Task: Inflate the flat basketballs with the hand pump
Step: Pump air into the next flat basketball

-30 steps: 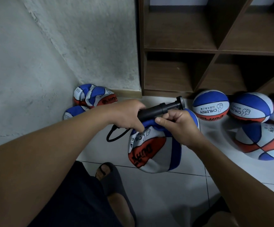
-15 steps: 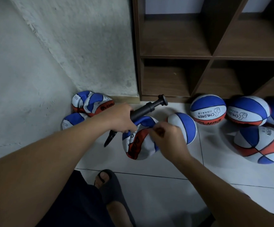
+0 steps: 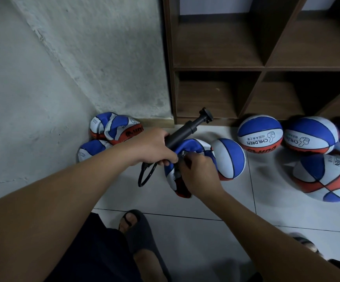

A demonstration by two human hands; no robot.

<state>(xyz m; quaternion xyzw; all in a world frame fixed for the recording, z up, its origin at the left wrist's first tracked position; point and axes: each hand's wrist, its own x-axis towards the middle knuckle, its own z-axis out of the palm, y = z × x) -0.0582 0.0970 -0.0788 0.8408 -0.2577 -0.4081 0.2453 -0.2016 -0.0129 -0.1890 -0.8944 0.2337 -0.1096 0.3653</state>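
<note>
My left hand [image 3: 154, 146] grips the barrel of the black hand pump [image 3: 186, 131], whose T-handle points up and right toward the shelf. The pump's black hose [image 3: 145, 176] loops down below that hand. A flat blue, white and red basketball [image 3: 182, 159] hangs crumpled between my hands. My right hand [image 3: 198, 173] pinches it at its left side, close to the hose end; the needle is hidden by my fingers. Three more flat balls [image 3: 112, 130] lie in the wall corner.
Several inflated balls [image 3: 259, 134] lie on the white tile floor to the right, one [image 3: 229, 157] right behind my right hand. A dark wooden cubby shelf [image 3: 264, 66] stands behind them. My sandalled foot [image 3: 138, 226] is below the hands.
The flat ball has folded narrower and my right hand has moved in to its left side beside the hose end. The pump has tilted more upright.
</note>
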